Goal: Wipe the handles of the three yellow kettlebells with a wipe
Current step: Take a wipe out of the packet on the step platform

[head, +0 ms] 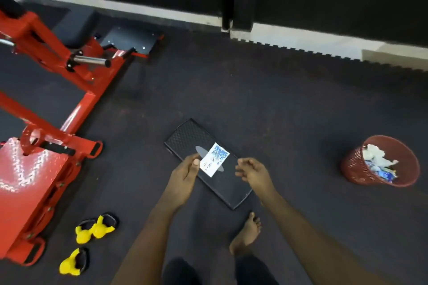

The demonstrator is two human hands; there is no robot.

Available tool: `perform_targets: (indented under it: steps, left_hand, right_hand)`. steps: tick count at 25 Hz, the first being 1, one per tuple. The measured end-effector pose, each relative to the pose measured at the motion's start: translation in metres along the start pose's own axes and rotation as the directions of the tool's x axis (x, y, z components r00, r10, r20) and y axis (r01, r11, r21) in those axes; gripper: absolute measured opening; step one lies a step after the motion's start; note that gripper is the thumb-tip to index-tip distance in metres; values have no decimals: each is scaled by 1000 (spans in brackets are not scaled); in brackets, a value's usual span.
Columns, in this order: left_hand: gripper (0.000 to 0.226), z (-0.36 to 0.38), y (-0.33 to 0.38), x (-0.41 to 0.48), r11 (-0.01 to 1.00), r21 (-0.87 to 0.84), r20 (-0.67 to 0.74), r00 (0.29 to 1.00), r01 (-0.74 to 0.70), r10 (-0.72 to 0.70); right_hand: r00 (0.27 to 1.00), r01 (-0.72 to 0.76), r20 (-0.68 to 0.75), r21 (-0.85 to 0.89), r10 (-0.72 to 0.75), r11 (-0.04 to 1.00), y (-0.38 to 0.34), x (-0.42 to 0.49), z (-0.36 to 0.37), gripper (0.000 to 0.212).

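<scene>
The left hand (185, 172) is pinching a sachet (214, 160) at mid-frame, probably for tearing; the right hand (251, 170) is hovering loosely curled, empty; kettlebells (92, 232) are waiting lower left.

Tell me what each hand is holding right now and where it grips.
The left hand pinches a white-and-blue wipe packet by its lower left edge, thumb on top. The right hand holds nothing, fingers loosely curled.

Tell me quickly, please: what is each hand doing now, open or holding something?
Left hand: closed on the white-and-blue wipe packet, pinched at its edge.
Right hand: holds nothing; fingers loosely curled, beside the packet.
</scene>
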State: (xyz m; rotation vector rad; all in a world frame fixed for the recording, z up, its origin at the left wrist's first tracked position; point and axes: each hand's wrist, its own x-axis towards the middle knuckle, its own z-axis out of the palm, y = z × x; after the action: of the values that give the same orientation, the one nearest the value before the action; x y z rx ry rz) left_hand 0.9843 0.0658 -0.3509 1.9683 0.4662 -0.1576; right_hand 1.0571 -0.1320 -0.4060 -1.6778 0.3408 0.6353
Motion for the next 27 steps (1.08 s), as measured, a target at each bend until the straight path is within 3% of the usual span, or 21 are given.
perform_targets:
  steps: [7,11,16,22,27]
  left_hand:
    - [21,5,-26,98,997,54,123,991,51,-57]
    - [22,9,-96,167,992,119,229,971,40,-67]
    - [27,36,-202,242,993,107,233,969,54,-78]
    - [22,136,-364,325,995,-91,76,996,51,-44]
    - [34,206,-457,369,982,-186,-22,1000,-24,21]
  right_hand:
    - [999,-40,-3,82,41,996,-14,87,19,10]
    - [985,-111,-114,167,131,980,35,144,54,10]
    - [969,-163,-157,171,190,972,120,216,110,7]
    - [984,16,-179,158,13,987,258,335,140,15]
    - [972,220,-87,32,-217,975,338,386,129,24]
